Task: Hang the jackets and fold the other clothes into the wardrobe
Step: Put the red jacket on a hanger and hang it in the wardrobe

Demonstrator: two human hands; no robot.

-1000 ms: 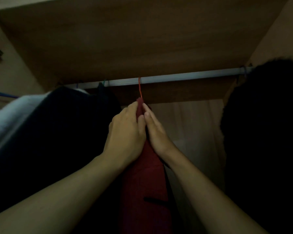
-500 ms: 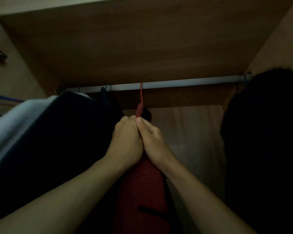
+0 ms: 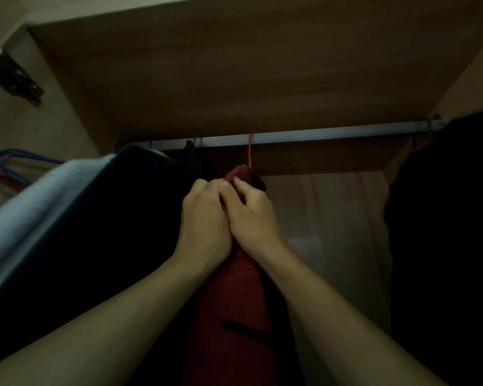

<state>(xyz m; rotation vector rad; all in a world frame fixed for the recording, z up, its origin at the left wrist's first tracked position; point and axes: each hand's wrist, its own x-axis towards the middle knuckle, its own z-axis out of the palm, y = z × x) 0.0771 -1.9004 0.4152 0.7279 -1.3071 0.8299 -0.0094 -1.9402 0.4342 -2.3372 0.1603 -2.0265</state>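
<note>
A dark red jacket [image 3: 232,307] hangs in the middle of the wardrobe from a red hanger hook [image 3: 250,150] over the grey rail [image 3: 318,135]. My left hand [image 3: 204,224] and my right hand [image 3: 253,218] are pressed together at the jacket's collar, fingers pinched on the red fabric just below the hook. The lower part of the jacket runs down between my forearms.
Dark garments [image 3: 101,232] with a pale grey one [image 3: 25,207] hang close on the left. A black garment [image 3: 446,246] fills the right side. Coloured spare hangers [image 3: 9,162] show at far left, and the wooden shelf [image 3: 234,65] sits just above the rail.
My hands have slid a little down from the hook along the collar and closed together on the fabric. The view has tilted slightly, so the rail sits lower in the frame.
</note>
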